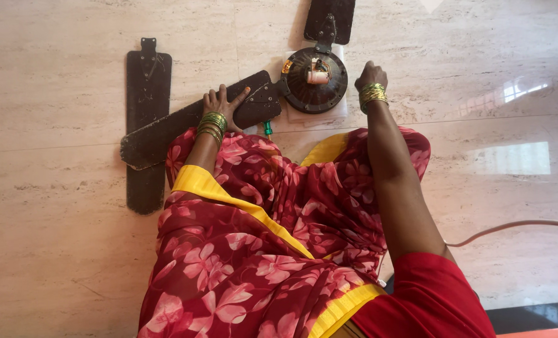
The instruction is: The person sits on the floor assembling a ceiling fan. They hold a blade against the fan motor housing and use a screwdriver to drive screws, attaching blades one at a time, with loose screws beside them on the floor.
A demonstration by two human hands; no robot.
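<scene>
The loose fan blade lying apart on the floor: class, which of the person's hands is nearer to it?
Left. The left hand presses on the attached blade that crosses the loose blade. The right hand rests beyond the fan motor, much farther away.

- My knee covers the near end of the fan blade [191,122] under my left hand [224,103].
- The top edge cuts off the far blade [330,19].
- My right hand's [370,75] fingers are out of sight.
- The screwdriver [268,129] is mostly hidden under my sari [273,238].
</scene>
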